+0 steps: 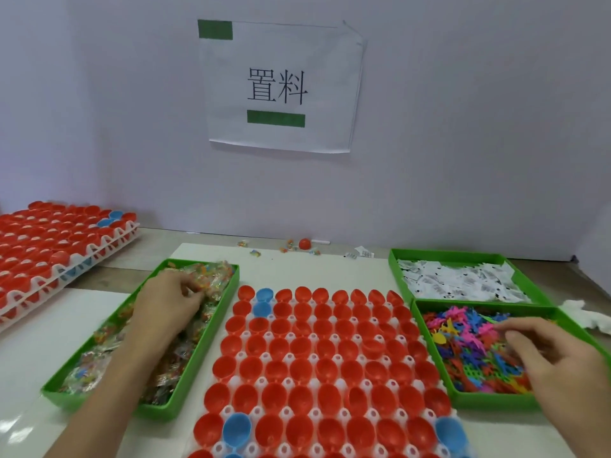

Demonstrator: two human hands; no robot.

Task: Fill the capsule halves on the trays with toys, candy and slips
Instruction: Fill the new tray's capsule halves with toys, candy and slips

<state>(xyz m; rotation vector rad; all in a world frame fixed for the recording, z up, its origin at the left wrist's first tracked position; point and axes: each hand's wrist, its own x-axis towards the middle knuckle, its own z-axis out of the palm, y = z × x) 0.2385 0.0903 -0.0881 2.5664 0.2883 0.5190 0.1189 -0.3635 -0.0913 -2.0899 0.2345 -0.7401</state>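
Glossy plastic capsule halves (299, 342), crinkly clear candy wrappers (211, 279), matt paper slips (463, 282)

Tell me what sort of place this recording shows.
Most likely a hand-packing station in a small workshop. Red capsule halves sit in a white tray between green bins of wrapped candy, printed slips and plastic toys; loaded trays are stacked at left, and a printed sign hangs on the wall.

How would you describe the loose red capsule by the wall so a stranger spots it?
Start at the paper sign and drop straight down to the table. There, among scattered candy packets, lies the red capsule, the only one outside a tray.
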